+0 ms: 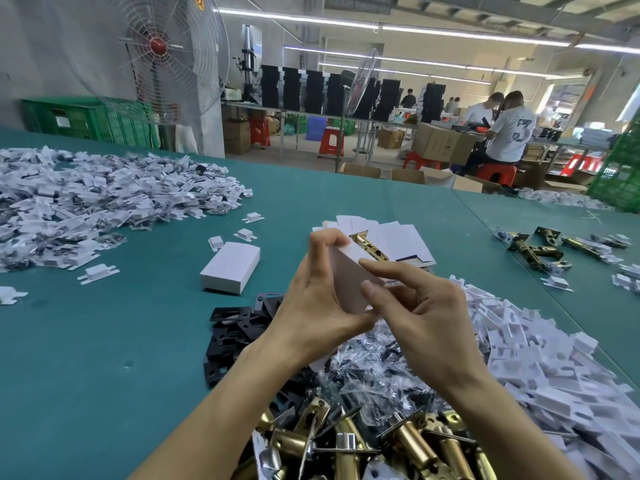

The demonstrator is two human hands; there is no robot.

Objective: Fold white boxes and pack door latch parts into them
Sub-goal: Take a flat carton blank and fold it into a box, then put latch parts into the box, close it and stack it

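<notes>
Two hands hold one part-folded white box [348, 282] above the green surface [104, 341], left hand [322, 299] curled round its far end, right hand [429, 317] pinching its near side, its long axis pointing away toward a brass latch [369, 244] just beyond the box.

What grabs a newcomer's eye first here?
Dead centre, the left hand and right hand hold a white box above the green table, with a brass latch showing at its top edge. Nearest the camera lies a heap of brass latches. A drift of small white parts spreads over the far left.
</notes>
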